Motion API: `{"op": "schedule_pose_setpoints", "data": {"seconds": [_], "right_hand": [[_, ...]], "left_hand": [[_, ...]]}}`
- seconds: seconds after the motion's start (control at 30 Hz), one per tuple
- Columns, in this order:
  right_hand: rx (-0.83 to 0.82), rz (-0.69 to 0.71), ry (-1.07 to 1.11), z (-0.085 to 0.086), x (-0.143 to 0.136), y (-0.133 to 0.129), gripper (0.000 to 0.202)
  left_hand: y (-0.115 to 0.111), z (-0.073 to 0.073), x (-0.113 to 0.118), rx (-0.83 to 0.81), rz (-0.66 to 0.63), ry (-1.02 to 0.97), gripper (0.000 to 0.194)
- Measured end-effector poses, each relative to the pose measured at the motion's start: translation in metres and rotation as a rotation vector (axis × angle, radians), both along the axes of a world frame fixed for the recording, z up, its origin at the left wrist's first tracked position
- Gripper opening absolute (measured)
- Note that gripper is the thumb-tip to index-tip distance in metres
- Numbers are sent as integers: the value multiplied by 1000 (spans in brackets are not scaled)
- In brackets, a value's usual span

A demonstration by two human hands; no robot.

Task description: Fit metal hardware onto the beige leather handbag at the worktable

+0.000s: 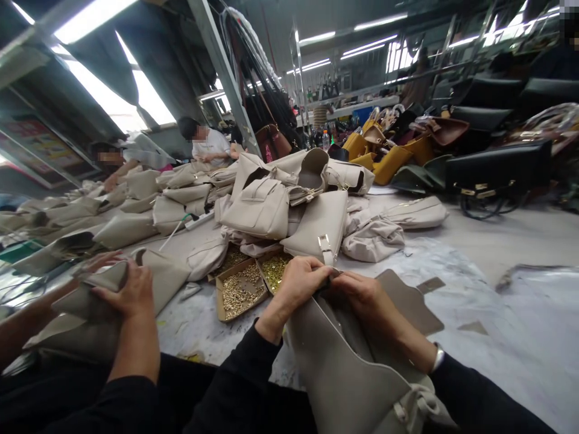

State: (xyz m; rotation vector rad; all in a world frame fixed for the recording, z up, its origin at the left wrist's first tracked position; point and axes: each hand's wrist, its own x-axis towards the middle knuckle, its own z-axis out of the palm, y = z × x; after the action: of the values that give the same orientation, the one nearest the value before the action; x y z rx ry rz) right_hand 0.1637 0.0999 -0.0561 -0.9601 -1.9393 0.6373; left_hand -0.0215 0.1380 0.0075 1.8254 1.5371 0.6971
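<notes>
A grey-beige handbag [344, 367] lies toward me, its opening facing up and a flap spread out to the right. My left hand [304, 282] pinches the bag's far edge. Close beside it, my right hand [362, 295] grips the same edge, its fingers closed and partly inside the opening. Whatever small part sits between the fingertips is hidden. A knotted strap [416, 402] hangs at the bag's near right side. Just beyond my left hand stands a cardboard tray of small gold metal pieces [242, 289], with a second tray of yellowish pieces [275, 270] against it.
A co-worker's hands [131, 286] hold another beige bag at my left. Beige bags [257, 208] are piled ahead across the table [497, 361]. Mustard bags [384, 157] and a black handbag [497, 172] stand at the back right. Other people sit at the far left.
</notes>
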Motion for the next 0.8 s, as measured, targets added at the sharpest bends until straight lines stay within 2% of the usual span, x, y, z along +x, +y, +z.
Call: {"op": "schedule_pose_setpoints", "data": {"seconds": [0.2,0.33,0.47,0.6,0.8], "right_hand": [[-24,66,-4,19,10,20,24],[36,29,-100,28,13,11,23],[214,-9,-202,19,12,-9,24],[396,-42,-298,4,14,-18,19],[449,-102,-306,-2,21,-20,16]], "left_hand": [[-4,-1,4,62,50,-79,28],[-14,-7,8,37,90,-186,32],[-21,-16,8,-59,111,-290,31],[-23,-15,14,-85,91,-296,26],[-19,-14,24,-133,76,-300,29]]}}
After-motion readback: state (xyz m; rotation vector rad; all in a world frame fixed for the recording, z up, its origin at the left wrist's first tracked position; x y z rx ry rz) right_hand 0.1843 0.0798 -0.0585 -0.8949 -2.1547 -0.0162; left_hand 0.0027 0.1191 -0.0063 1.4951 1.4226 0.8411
